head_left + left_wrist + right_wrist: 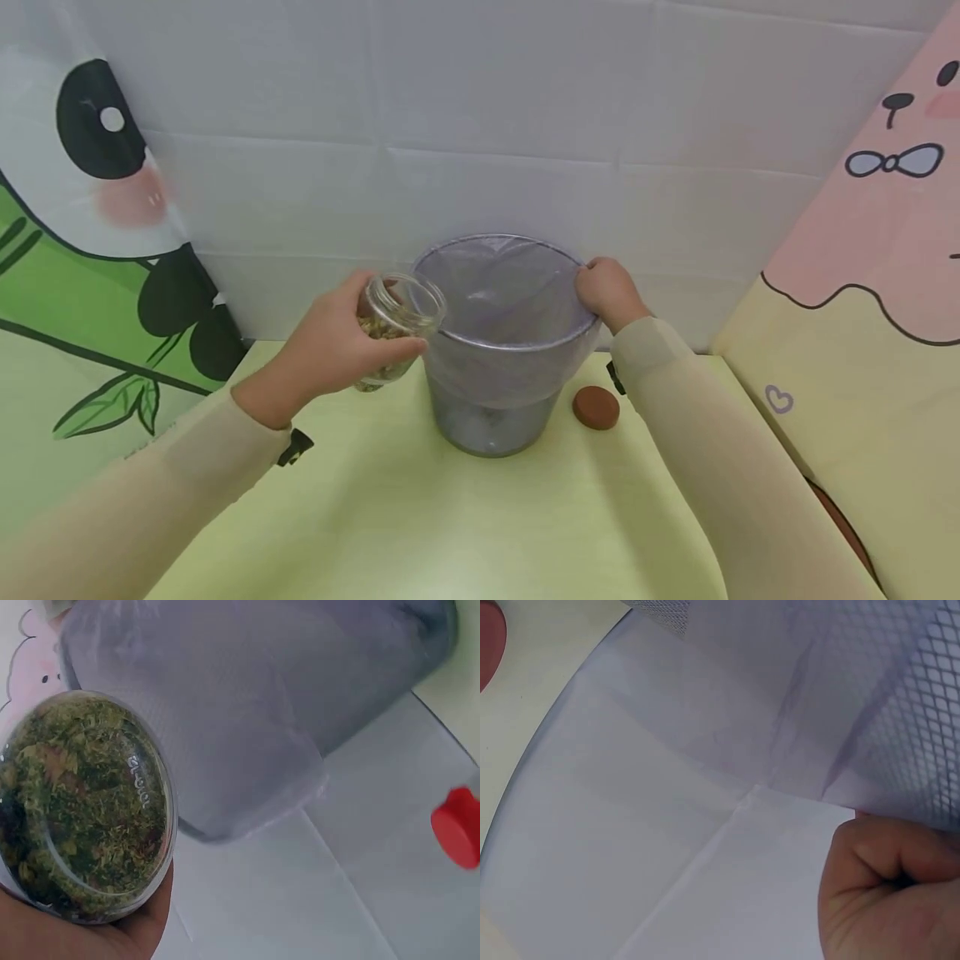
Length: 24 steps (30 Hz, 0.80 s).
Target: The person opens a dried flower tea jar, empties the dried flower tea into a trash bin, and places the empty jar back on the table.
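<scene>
My left hand (322, 346) grips a clear glass jar (390, 371) at the left of the mesh bin (491, 425). The jar is tilted, its uncovered mouth facing the bin. Dried green and brown leafy bits (82, 802) show through its base in the left wrist view. A thin, translucent purple bag (510, 375) lines the bin and folds down over its rim. My right hand (611, 292) holds the right side of the bin's rim with curled fingers, over the bag. In the right wrist view, the right hand (892, 892) is at the bag's hanging edge.
A round reddish-brown lid (596, 407) lies on the pale yellow table (465, 533), right of the bin. Behind stands a white creased wall sheet (487, 108), with cartoon-printed panels on both sides. A red cap-like thing (457, 829) appears at the left wrist view's right edge.
</scene>
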Motion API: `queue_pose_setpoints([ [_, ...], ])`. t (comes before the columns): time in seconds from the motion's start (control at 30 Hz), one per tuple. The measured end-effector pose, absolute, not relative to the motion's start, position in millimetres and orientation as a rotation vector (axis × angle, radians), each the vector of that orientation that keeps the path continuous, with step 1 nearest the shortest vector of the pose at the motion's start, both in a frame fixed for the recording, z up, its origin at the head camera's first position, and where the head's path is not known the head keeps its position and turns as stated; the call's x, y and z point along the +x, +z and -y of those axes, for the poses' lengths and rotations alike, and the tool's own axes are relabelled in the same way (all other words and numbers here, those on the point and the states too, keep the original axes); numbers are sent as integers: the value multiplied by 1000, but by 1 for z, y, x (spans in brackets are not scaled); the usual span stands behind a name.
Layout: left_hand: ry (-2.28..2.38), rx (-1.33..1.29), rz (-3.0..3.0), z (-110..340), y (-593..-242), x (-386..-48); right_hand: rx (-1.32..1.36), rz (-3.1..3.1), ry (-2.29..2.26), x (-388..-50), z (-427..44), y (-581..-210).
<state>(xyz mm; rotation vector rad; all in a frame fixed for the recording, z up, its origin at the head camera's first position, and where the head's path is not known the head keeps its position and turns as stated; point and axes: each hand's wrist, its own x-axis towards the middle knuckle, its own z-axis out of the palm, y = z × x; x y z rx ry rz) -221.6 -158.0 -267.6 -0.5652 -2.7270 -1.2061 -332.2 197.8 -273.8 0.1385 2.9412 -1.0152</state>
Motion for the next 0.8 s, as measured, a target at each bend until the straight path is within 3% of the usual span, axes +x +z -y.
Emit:
queue_pose_setpoints([
  [0.8, -769, -460, 2888, 172, -233, -273, 141, -2990, -951, -334, -202, -278],
])
